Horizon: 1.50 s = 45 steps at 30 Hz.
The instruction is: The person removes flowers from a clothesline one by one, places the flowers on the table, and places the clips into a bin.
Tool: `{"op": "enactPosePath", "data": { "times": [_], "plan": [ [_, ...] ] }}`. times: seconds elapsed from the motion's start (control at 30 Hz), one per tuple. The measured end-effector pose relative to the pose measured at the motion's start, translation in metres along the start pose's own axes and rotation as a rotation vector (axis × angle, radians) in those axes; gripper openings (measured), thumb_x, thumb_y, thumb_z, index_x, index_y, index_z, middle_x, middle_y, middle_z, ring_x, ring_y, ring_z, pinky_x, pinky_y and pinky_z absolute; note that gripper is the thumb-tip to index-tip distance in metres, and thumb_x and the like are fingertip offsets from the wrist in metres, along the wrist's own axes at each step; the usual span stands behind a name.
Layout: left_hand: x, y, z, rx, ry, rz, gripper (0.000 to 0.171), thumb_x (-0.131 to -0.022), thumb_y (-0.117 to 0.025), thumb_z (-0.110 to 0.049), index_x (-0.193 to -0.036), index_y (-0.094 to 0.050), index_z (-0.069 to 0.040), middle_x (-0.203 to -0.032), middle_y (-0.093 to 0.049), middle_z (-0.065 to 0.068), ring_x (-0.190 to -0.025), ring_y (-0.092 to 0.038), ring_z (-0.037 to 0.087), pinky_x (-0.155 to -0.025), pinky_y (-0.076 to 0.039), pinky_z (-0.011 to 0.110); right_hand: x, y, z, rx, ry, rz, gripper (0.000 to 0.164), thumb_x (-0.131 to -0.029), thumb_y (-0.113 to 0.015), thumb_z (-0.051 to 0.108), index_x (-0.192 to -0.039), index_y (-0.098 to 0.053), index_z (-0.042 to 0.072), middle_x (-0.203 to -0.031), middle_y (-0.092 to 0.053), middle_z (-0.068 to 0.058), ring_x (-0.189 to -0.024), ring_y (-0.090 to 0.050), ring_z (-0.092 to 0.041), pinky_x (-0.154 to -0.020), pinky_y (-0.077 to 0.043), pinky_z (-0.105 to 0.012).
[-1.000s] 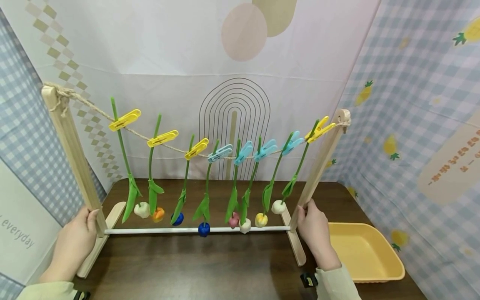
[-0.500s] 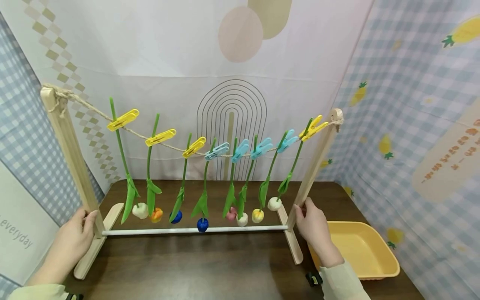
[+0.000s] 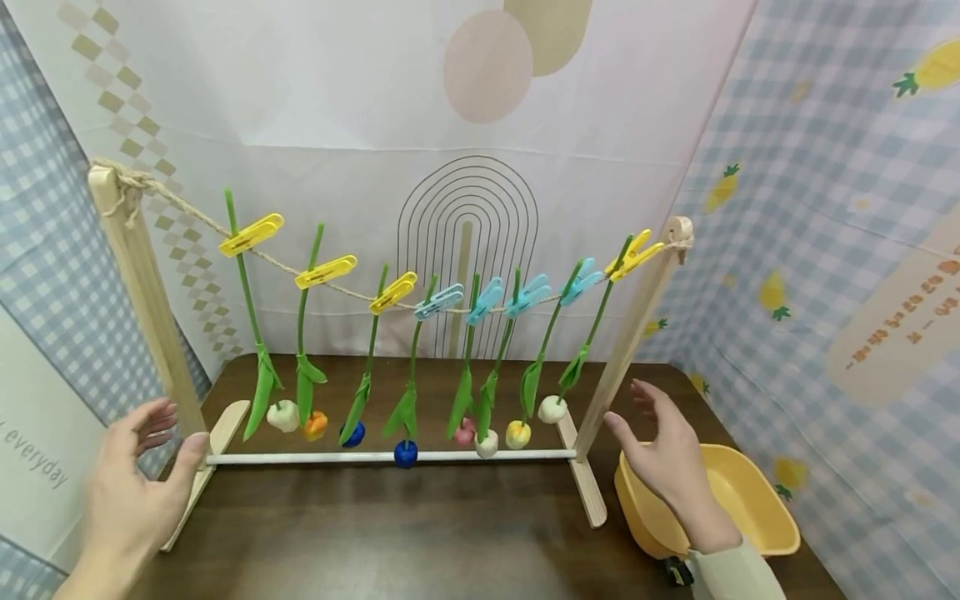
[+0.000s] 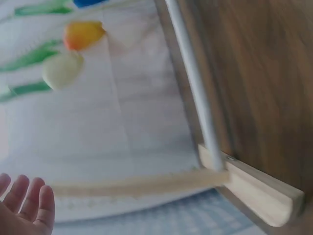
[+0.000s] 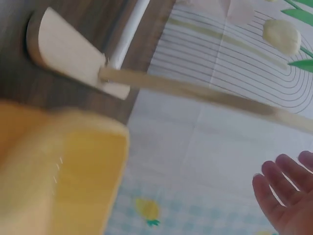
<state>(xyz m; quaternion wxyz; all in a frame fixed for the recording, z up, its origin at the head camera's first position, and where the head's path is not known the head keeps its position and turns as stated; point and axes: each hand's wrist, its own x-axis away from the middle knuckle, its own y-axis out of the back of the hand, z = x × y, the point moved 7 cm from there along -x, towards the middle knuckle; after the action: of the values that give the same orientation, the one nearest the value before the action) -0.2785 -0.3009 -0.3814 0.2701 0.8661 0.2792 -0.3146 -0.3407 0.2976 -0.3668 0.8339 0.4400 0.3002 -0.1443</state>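
Observation:
A wooden drying rack stands on the table, its left post (image 3: 150, 308) and right post (image 3: 632, 333) joined by a white rod (image 3: 322, 458) and a sagging twine (image 3: 273, 263). Several artificial tulips hang heads down from the twine, among them a white tulip (image 3: 282, 416), an orange tulip (image 3: 316, 426) and a blue tulip (image 3: 406, 453). Yellow clothespins (image 3: 326, 272) and blue clothespins (image 3: 528, 296) pinch their stems. My left hand (image 3: 135, 492) is beside the left post, fingers spread and holding nothing. To the right of the right post, my right hand (image 3: 667, 454) is likewise spread and bare.
A yellow plastic basin (image 3: 750, 492) sits on the brown table (image 3: 375, 533) at the right, partly behind my right forearm. Patterned cloth (image 3: 337, 100) hangs behind the rack, with checked cloth (image 3: 795, 208) at the right side.
Both hands have let go of the rack's posts and moved outward, their fingers opening. The tulips and clothespins hang as before.

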Motion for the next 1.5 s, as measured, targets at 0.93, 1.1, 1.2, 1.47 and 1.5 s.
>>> {"op": "enactPosePath", "data": {
  "times": [0.93, 1.1, 1.2, 1.47, 1.5],
  "plan": [
    [0.022, -0.113, -0.152, 0.313, -0.337, 0.373, 0.08, -0.066, -0.089, -0.022, -0.136, -0.051, -0.01, -0.123, -0.057, 0.001, -0.105, -0.056, 0.018, -0.088, -0.042, 0.024, -0.089, 0.129, 0.136, 0.048, 0.567, -0.371, 0.081, -0.082, -0.063, 0.06, -0.124, -0.055, -0.008, -0.126, -0.052, -0.029, -0.115, -0.045, -0.046, -0.098, -0.034, -0.049],
    [0.029, -0.13, -0.155, 0.286, -0.263, 0.461, 0.079, -0.07, -0.088, -0.026, -0.138, -0.048, -0.021, -0.124, -0.055, -0.007, -0.11, -0.054, 0.015, -0.09, -0.043, 0.025, -0.099, 0.131, 0.147, 0.069, 0.608, -0.357, 0.079, -0.082, -0.063, 0.059, -0.126, -0.055, -0.005, -0.13, -0.052, -0.026, -0.116, -0.045, -0.045, -0.098, -0.034, -0.05],
    [0.032, -0.138, -0.163, 0.298, -0.261, 0.499, 0.073, -0.074, -0.085, -0.027, -0.137, -0.048, -0.023, -0.124, -0.054, -0.008, -0.112, -0.053, 0.014, -0.089, -0.045, 0.027, -0.104, 0.13, 0.153, 0.074, 0.638, -0.33, 0.077, -0.083, -0.063, 0.058, -0.128, -0.054, -0.003, -0.131, -0.051, -0.025, -0.117, -0.045, -0.044, -0.097, -0.034, -0.049],
    [0.037, -0.153, -0.19, 0.375, -0.313, 0.524, 0.065, -0.081, -0.08, -0.026, -0.137, -0.049, -0.02, -0.129, -0.053, -0.006, -0.114, -0.053, 0.014, -0.092, -0.047, 0.029, -0.111, 0.127, 0.169, 0.058, 0.714, -0.32, 0.068, -0.087, -0.063, 0.052, -0.125, -0.056, -0.005, -0.125, -0.055, -0.024, -0.112, -0.048, -0.044, -0.098, -0.034, -0.049],
    [0.037, -0.155, -0.194, 0.395, -0.33, 0.521, 0.063, -0.082, -0.08, -0.025, -0.137, -0.049, -0.019, -0.129, -0.053, -0.005, -0.114, -0.054, 0.015, -0.092, -0.047, 0.03, -0.112, 0.127, 0.171, 0.063, 0.724, -0.318, 0.067, -0.088, -0.063, 0.051, -0.124, -0.056, -0.005, -0.125, -0.055, -0.024, -0.112, -0.047, -0.044, -0.098, -0.033, -0.049]
  ]
}}
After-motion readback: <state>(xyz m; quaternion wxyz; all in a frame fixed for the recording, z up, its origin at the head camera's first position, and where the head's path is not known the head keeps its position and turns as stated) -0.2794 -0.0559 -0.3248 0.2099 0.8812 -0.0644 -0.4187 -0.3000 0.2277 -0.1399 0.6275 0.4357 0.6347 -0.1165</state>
